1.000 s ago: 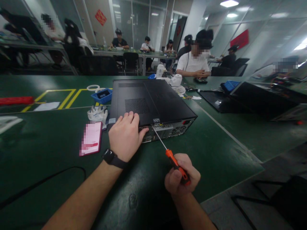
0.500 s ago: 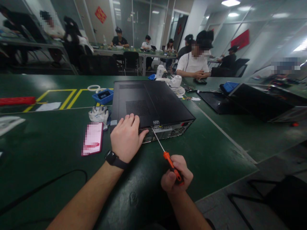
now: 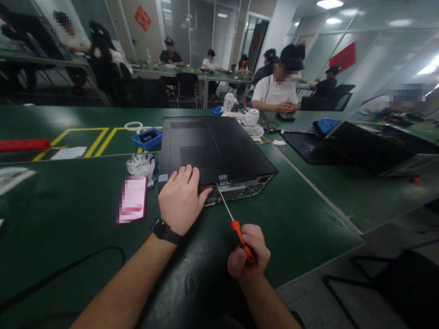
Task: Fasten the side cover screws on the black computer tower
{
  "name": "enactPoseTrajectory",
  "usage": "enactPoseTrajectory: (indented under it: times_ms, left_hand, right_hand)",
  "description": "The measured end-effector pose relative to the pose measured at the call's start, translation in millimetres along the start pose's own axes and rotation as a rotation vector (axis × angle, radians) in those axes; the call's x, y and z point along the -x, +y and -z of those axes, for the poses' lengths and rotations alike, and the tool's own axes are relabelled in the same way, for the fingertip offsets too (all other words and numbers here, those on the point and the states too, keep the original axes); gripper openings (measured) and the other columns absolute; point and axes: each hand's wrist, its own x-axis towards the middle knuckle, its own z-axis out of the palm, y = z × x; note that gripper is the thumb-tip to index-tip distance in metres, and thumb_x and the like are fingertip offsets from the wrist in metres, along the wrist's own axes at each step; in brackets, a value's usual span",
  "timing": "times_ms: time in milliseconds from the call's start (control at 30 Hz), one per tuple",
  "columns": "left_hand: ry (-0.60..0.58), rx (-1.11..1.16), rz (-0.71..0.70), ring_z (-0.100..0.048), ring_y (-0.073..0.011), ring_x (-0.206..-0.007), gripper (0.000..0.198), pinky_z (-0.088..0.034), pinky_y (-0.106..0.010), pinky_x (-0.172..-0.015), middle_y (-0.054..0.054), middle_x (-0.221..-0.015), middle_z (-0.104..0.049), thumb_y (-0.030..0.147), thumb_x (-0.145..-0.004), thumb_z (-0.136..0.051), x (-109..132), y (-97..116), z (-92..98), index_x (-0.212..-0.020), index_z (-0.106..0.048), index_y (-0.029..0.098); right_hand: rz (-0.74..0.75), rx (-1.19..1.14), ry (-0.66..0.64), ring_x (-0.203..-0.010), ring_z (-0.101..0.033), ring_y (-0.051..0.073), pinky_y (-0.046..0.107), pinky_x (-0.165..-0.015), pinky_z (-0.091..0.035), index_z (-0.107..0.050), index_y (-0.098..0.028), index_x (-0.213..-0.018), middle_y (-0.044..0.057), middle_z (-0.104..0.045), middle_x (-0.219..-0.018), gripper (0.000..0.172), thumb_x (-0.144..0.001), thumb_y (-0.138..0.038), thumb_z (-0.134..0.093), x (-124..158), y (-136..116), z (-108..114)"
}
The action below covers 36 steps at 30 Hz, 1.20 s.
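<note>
A black computer case (image 3: pixel 236 146) lies on its side on the green table, its rear panel facing me. My left hand (image 3: pixel 180 196) rests on the case's near left edge, fingers stretched over the top beside the perforated vent and thumb out along the rear edge. In my right hand (image 3: pixel 249 253) is an orange and black screwdriver (image 3: pixel 235 227), held by its handle. Its thin shaft slants up and left, and the tip meets the upper rear edge of the case near a small checkered label (image 3: pixel 222 177). What the tip touches is too small to tell.
Left of the case lie a pink-edged phone (image 3: pixel 133 199), white gloves (image 3: pixel 141 165) and a blue tray (image 3: pixel 147 138). White fans (image 3: pixel 252 123) stand behind it. Another opened case (image 3: pixel 373 146) sits on the right. Across the table sits a person in white (image 3: pixel 276 91).
The screwdriver handle and my right hand have shifted slightly left and turned a little, with the tip still at the rear edge. My left hand stays on the case.
</note>
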Motion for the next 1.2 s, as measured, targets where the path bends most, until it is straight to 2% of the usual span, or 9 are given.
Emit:
enactPoseTrajectory:
  times_ms: [267,433,733,900,1200]
  left_hand:
    - [0.005,-0.006,0.011,-0.059,-0.0355,-0.132,0.050,-0.045,-0.049,-0.112,-0.020,-0.145,-0.061,0.040,-0.096,-0.057,1,1,0.4,-0.136,-0.060,0.009]
    - [-0.002,0.008,0.016,-0.058,-0.0363,-0.133,0.052,-0.044,-0.050,-0.113,-0.022,-0.146,-0.059,0.039,-0.096,-0.058,1,1,0.3,-0.137,-0.059,0.007]
    - [0.001,0.013,0.013,-0.057,-0.0352,-0.134,0.050,-0.043,-0.049,-0.114,-0.020,-0.146,-0.060,0.039,-0.096,-0.057,1,-1,-1.9,-0.137,-0.059,0.010]
    - [-0.003,0.013,0.016,-0.058,-0.0365,-0.133,0.054,-0.043,-0.049,-0.115,-0.021,-0.145,-0.060,0.042,-0.095,-0.059,0,-1,-3.0,-0.136,-0.060,0.007]
    - [0.004,0.015,0.014,-0.058,-0.0361,-0.132,0.053,-0.044,-0.048,-0.114,-0.020,-0.145,-0.061,0.041,-0.096,-0.058,0,-1,-2.9,-0.137,-0.060,0.007]
  right_hand:
    - [0.028,0.005,-0.004,-0.078,-0.062,0.020,0.039,-0.063,-0.057,-0.049,-0.018,-0.124,0.007,-0.058,-0.095,0.030,-0.094,-0.022,-0.050,-2,-3,0]
    - [0.063,0.025,-0.059,-0.081,-0.064,0.020,0.040,-0.063,-0.059,-0.054,-0.016,-0.124,0.008,-0.062,-0.095,0.032,-0.093,-0.018,-0.052,-11,-8,5]
    - [0.041,0.051,-0.063,-0.075,-0.062,0.018,0.037,-0.062,-0.055,-0.053,-0.017,-0.126,0.005,-0.059,-0.090,0.029,-0.098,-0.025,-0.048,-11,-8,6]
    - [0.025,0.032,-0.065,-0.078,-0.061,0.019,0.039,-0.064,-0.055,-0.055,-0.017,-0.126,0.006,-0.060,-0.092,0.031,-0.096,-0.024,-0.050,-8,-9,6]
    - [0.028,0.051,-0.122,-0.080,-0.063,0.019,0.036,-0.063,-0.056,-0.060,-0.013,-0.122,0.008,-0.063,-0.092,0.030,-0.093,-0.014,-0.054,-30,-22,15]
